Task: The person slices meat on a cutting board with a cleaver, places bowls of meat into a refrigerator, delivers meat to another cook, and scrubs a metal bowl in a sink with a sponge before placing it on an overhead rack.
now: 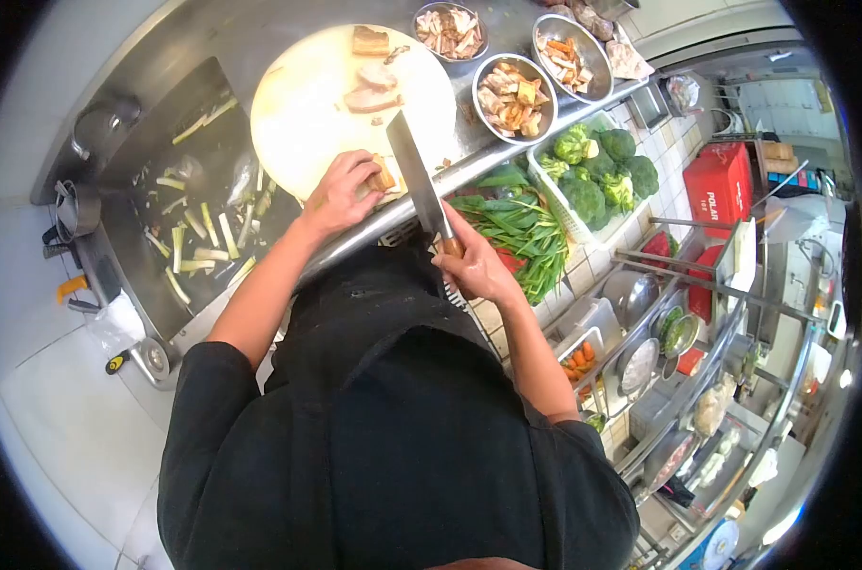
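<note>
My right hand [478, 264] is wrapped round the wooden handle of a cleaver [415, 169], its broad blade tilted over the near edge of a round white cutting board [293, 104]. With curled fingers, my left hand [341, 195] grips a piece of meat [383, 177] on the board, just left of the blade. My fingers partly cover that piece. Farther up the board lie pale meat slices [372, 99] and a brown-skinned block of meat [370, 40].
Metal bowls of cut meat [514, 97] stand right of the board. A sink [203, 95] with scallion pieces lies to the left. Below the counter edge are a white basket of broccoli [583, 176], leafy greens [517, 228] and a metal rack [697, 356] with bowls.
</note>
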Motion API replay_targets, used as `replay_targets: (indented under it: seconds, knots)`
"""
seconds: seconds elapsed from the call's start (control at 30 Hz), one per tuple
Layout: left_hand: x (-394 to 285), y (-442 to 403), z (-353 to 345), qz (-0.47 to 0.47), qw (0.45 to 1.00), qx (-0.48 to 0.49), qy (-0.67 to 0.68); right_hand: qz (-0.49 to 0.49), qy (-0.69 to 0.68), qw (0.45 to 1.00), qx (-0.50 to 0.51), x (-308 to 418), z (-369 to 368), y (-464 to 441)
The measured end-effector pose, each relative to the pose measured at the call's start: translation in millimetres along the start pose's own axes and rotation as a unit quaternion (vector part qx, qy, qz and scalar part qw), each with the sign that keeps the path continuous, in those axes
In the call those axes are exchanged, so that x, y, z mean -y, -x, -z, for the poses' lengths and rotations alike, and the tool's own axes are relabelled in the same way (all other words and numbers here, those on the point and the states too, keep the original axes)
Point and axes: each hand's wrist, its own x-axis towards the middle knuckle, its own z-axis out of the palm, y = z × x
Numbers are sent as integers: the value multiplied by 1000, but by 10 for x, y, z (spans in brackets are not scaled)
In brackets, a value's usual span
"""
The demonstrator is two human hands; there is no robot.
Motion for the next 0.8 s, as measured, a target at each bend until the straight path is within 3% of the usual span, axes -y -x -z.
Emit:
replay_targets:
  seconds: [0.1,0.17,0.3,0.4,0.8]
  knots:
    - [0,24,-68,-20,1000,-11,-1,-6,25,1000,12,33,-58,-38]
    - [1,24,-91,-40,999,-21,-12,133,105,984,-51,-211,-153,-155]
    - [-41,9,-41,-38,999,-34,-18,47,119,992,-15,170,-110,-175]
    - [-107,-13,13,-26,999,-31,-30,0,92,994,-54,241,-126,-226]
    - [-62,-96,-80,-21,997,-47,-52,41,187,977,-90,195,-125,51]
